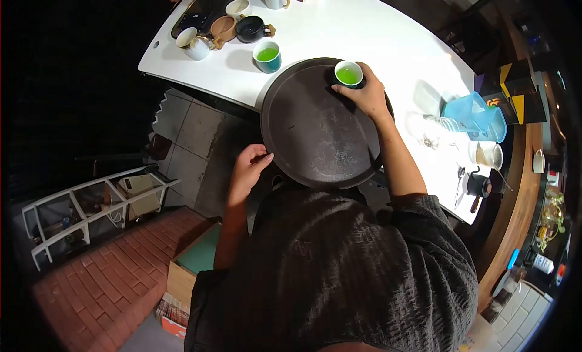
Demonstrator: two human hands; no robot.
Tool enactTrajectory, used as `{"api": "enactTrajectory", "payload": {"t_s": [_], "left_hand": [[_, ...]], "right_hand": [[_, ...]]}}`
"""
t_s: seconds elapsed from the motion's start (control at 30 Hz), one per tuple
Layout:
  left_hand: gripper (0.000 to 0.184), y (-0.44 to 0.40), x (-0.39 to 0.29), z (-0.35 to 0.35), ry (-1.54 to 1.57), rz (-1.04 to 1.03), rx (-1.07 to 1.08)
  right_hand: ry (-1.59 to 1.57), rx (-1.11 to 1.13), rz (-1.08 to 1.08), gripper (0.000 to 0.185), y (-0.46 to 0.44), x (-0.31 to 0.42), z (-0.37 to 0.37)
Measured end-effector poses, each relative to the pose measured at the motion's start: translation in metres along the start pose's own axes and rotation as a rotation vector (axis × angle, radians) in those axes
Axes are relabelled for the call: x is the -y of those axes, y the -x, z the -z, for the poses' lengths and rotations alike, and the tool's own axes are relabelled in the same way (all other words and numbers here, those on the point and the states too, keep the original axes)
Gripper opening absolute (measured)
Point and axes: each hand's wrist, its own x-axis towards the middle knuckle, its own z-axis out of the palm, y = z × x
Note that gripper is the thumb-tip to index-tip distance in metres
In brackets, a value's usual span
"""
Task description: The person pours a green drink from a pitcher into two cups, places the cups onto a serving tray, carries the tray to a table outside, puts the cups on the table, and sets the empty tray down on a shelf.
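Observation:
A large round dark tray (315,124) juts over the front edge of the white table. My left hand (250,164) grips the tray's left rim, with the fingers partly hidden beneath it. Over the tray's far right part, my right hand (364,91) is wrapped around a cup (348,74) of bright green liquid. Whether that cup's base touches the tray I cannot tell. Just past the tray's far left rim, a second teal cup (267,57) with green liquid stands on the table.
Several mugs, among them a black mug (250,29) and a brown mug (224,28), cluster at the far left beside a dark flat device (203,15). To the right are a blue plastic container (470,112), stacked clear cups (445,124) and a small dark pot (478,184).

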Motion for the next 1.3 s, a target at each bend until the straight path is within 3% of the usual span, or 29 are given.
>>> {"api": "enactTrajectory", "payload": {"t_s": [0.2, 0.3, 0.37, 0.5, 0.63, 0.83, 0.93, 1.13, 1.3], "left_hand": [[0.023, -0.008, -0.003, 0.000, 0.010, 0.005, 0.026], [0.027, -0.009, 0.003, 0.001, 0.003, -0.007, 0.012], [0.031, -0.007, 0.005, 0.003, -0.005, -0.017, 0.010], [0.039, 0.008, -0.007, 0.007, 0.040, 0.044, -0.012], [0.037, 0.021, 0.009, 0.030, 0.075, -0.027, -0.064], [0.035, 0.055, -0.008, 0.050, 0.089, 0.039, -0.271], [0.036, 0.065, -0.009, 0.057, 0.133, 0.089, -0.334], [0.038, 0.060, -0.014, 0.063, 0.071, 0.141, -0.290], [0.036, 0.034, -0.007, 0.062, 0.068, 0.115, -0.119]], "right_hand": [[0.009, 0.037, -0.025, 0.081, 0.001, -0.001, 0.002], [0.160, 0.020, 0.007, 0.084, -0.003, 0.016, 0.006], [0.324, -0.121, 0.206, 0.088, -0.010, 0.029, 0.001], [0.309, -0.111, 0.399, 0.092, -0.040, 0.062, -0.036], [0.313, 0.102, 0.384, 0.099, -0.061, 0.088, -0.094], [0.367, 0.225, 0.239, 0.098, -0.080, 0.100, -0.148], [0.335, 0.233, 0.194, 0.092, -0.076, 0.102, -0.146], [0.197, 0.135, 0.349, 0.082, -0.056, 0.110, -0.099], [0.192, 0.143, 0.307, 0.091, -0.008, 0.128, -0.033]]}}
